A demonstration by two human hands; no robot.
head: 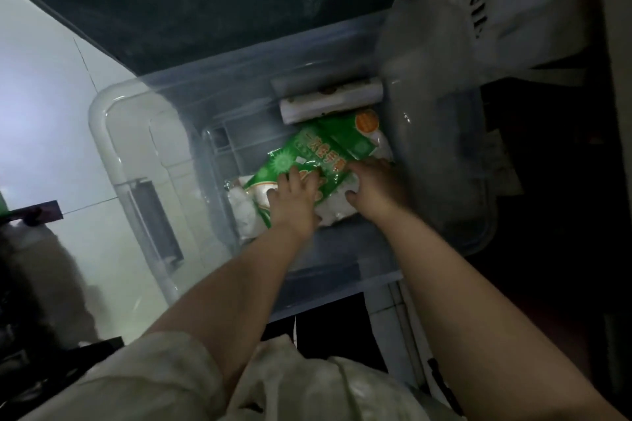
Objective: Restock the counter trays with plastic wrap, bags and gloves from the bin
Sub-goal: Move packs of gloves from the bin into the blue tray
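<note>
Both forearms reach into the bin (102, 113), left hand (294, 195) and right hand (372, 188) side by side clamping the green packet (318, 154) to lift it out.

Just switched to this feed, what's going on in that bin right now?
A person is reaching with both arms into a clear plastic bin. The left hand and right hand are both on green-printed packs lying in the bottom, seemingly gathering them up; nothing is lifted clear yet. Two white rolls, probably plastic wrap, lie untouched against the far wall. The light is dim, so whether the fingers have closed on the packs is hard to tell.
</note>
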